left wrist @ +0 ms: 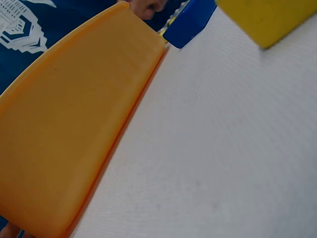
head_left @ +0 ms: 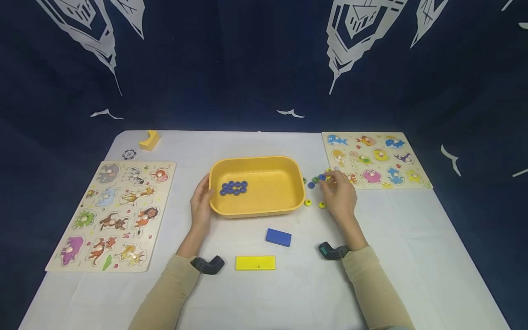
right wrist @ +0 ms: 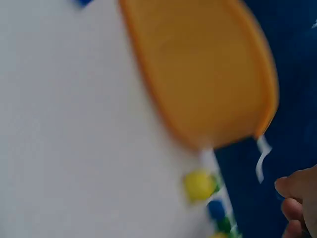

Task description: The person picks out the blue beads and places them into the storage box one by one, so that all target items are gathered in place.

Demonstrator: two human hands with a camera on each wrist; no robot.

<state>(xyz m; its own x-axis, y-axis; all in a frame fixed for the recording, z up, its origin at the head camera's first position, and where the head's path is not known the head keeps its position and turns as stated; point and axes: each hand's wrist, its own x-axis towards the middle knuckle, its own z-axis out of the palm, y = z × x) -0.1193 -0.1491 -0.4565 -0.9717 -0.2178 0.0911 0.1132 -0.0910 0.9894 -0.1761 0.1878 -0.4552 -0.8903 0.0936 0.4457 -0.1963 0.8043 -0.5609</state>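
A yellow tray (head_left: 268, 213) sits mid-table with several blue beads (head_left: 236, 191) gathered in its left half. My left hand (head_left: 200, 206) grips the tray's left end, thumb by the rim; in the left wrist view the tray's outer wall (left wrist: 74, 114) hides most of that hand. Right of the tray, my right hand (head_left: 340, 195) pinches a blue bead (head_left: 322, 177) at its fingertips. Around it lie loose beads: a blue one (head_left: 311, 185), a green one (head_left: 315, 179) and yellow ones (head_left: 321, 205). In the right wrist view the fingers (right wrist: 302, 186) curl together at the right edge.
Nearer the front lie a blue block (head_left: 278, 237) and a yellow block (head_left: 255, 263). An animal puzzle board (head_left: 161, 220) is at the left, another puzzle board (head_left: 350, 160) at the back right. A yellow arch block (head_left: 149, 140) and a round token (head_left: 129, 154) stand back left.
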